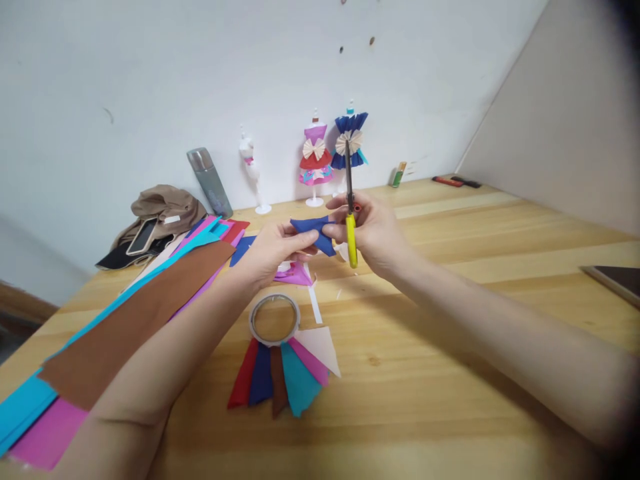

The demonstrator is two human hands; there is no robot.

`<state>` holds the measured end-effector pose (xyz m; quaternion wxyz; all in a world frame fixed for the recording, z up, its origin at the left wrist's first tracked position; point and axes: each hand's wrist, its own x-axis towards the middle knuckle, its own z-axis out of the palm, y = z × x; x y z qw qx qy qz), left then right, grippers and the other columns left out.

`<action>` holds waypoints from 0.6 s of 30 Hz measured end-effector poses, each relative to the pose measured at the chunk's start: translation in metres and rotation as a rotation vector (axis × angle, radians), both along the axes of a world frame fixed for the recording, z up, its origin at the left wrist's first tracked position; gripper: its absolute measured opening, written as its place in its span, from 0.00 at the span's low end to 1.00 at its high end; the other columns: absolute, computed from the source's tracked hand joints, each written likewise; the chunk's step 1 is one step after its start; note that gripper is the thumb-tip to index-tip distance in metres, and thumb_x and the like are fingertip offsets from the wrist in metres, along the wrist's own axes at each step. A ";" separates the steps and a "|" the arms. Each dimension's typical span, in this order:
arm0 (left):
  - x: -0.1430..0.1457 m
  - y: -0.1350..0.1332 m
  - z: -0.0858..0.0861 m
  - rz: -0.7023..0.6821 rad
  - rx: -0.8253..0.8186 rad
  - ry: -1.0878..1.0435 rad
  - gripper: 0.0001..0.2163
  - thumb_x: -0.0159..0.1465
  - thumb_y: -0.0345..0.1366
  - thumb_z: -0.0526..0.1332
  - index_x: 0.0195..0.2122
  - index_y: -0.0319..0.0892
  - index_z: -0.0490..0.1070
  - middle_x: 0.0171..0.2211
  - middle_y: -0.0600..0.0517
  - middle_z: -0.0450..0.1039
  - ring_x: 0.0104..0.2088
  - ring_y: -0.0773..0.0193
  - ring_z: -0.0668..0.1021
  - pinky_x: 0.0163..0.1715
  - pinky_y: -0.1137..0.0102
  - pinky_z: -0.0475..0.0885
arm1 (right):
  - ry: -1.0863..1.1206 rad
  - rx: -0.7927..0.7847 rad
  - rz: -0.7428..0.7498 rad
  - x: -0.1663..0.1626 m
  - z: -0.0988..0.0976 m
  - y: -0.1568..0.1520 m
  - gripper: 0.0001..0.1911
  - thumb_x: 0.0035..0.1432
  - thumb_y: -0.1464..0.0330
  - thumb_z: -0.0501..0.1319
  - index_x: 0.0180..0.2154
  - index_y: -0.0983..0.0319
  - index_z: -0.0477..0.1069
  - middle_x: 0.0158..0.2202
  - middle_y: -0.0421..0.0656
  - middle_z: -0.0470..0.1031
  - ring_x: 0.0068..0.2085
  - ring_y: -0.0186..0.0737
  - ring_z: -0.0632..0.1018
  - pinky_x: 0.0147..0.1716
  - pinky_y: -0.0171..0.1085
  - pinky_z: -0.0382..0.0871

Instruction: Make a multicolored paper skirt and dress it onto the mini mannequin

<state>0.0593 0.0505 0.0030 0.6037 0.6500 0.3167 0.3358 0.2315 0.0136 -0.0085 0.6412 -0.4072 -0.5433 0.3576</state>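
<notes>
Between the fingers of both hands is a small dark blue piece of paper or cloth (313, 227); I cannot tell which material it is. My left hand (273, 250) pinches its left side, thumb on top. My right hand (377, 233) is closed around scissors (352, 243) with a yellow handle, their blades pointing up, while its thumb and fingertips touch the blue piece's right edge. Under the hands lie another blue scrap (243, 251) and a pink piece (299, 274), partly hidden. Closer to me, a tape roll (253, 320) rests on a fan of coloured strips (303, 380).
Long coloured sheets (135, 313) lie at left, partly under my forearm. Behind them are a brown cloth bundle (167, 200), a phone (143, 237) and a bottle (210, 183). Small dress forms, one bare (256, 173) and two dressed (315, 157), stand by the wall. Pens (447, 181) lie back right.
</notes>
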 end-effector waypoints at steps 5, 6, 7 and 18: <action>-0.002 0.002 0.000 0.001 0.034 0.008 0.12 0.52 0.38 0.71 0.33 0.35 0.77 0.27 0.48 0.77 0.27 0.66 0.77 0.28 0.72 0.69 | -0.004 -0.007 0.032 -0.001 0.001 -0.001 0.21 0.37 0.64 0.74 0.33 0.56 0.68 0.26 0.37 0.69 0.27 0.39 0.72 0.26 0.41 0.69; -0.002 0.002 0.001 -0.009 0.046 0.025 0.11 0.52 0.36 0.71 0.32 0.35 0.76 0.26 0.49 0.76 0.26 0.67 0.76 0.28 0.72 0.69 | -0.009 -0.002 0.041 -0.001 0.001 -0.001 0.20 0.38 0.64 0.74 0.33 0.55 0.68 0.26 0.37 0.69 0.27 0.39 0.72 0.26 0.41 0.69; -0.003 0.001 0.001 -0.021 0.052 0.039 0.10 0.52 0.35 0.71 0.31 0.35 0.76 0.25 0.49 0.76 0.25 0.67 0.76 0.27 0.72 0.68 | -0.013 -0.001 0.049 -0.001 0.001 -0.001 0.20 0.38 0.64 0.74 0.33 0.55 0.68 0.25 0.37 0.69 0.26 0.39 0.71 0.26 0.41 0.68; -0.003 0.004 0.001 -0.019 -0.016 -0.068 0.13 0.54 0.42 0.71 0.29 0.36 0.76 0.26 0.49 0.76 0.26 0.68 0.76 0.31 0.72 0.71 | 0.063 -0.045 0.059 -0.002 0.002 -0.003 0.18 0.39 0.66 0.74 0.31 0.56 0.68 0.22 0.35 0.67 0.22 0.33 0.67 0.23 0.38 0.63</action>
